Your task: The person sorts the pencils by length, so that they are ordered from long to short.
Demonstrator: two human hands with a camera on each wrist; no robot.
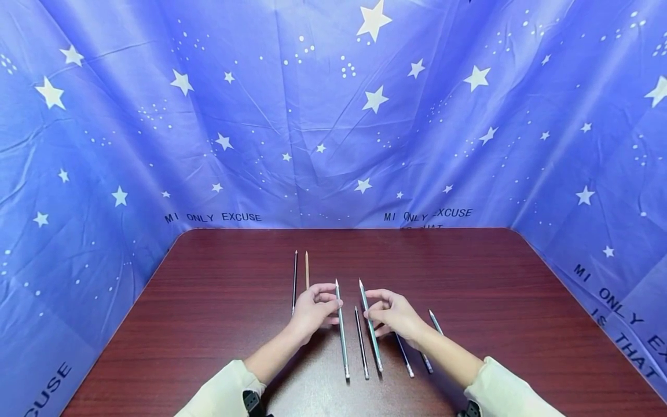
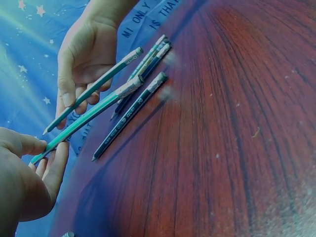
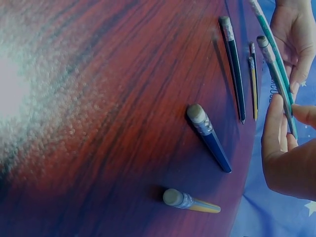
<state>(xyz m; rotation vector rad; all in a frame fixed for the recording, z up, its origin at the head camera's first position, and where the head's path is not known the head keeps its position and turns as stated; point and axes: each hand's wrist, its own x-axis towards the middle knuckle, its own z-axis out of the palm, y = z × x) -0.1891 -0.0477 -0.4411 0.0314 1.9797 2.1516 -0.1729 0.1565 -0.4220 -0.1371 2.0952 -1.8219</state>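
Observation:
My left hand (image 1: 315, 310) pinches a green pencil (image 1: 343, 341) between thumb and fingers, its sharpened tip pointing away from me. Opposite it, my right hand (image 1: 395, 315) pinches a second green pencil (image 1: 372, 336), tilted slightly the other way. Both have eraser ends nearer me, and in the left wrist view the pencils (image 2: 89, 116) are raised off the table. Between them a black pencil (image 1: 361, 339) lies on the tabletop. A dark blue pencil (image 1: 403, 353) lies partly hidden below the right hand.
Beyond the left hand lie a black pencil (image 1: 295, 278) and a natural-wood-coloured one (image 1: 307, 269). A pale pencil (image 1: 435, 321) shows past the right forearm. The right wrist view has a yellow pencil (image 3: 200, 204). A star-patterned blue curtain (image 1: 323, 116) surrounds the dark red wooden table (image 1: 234, 255).

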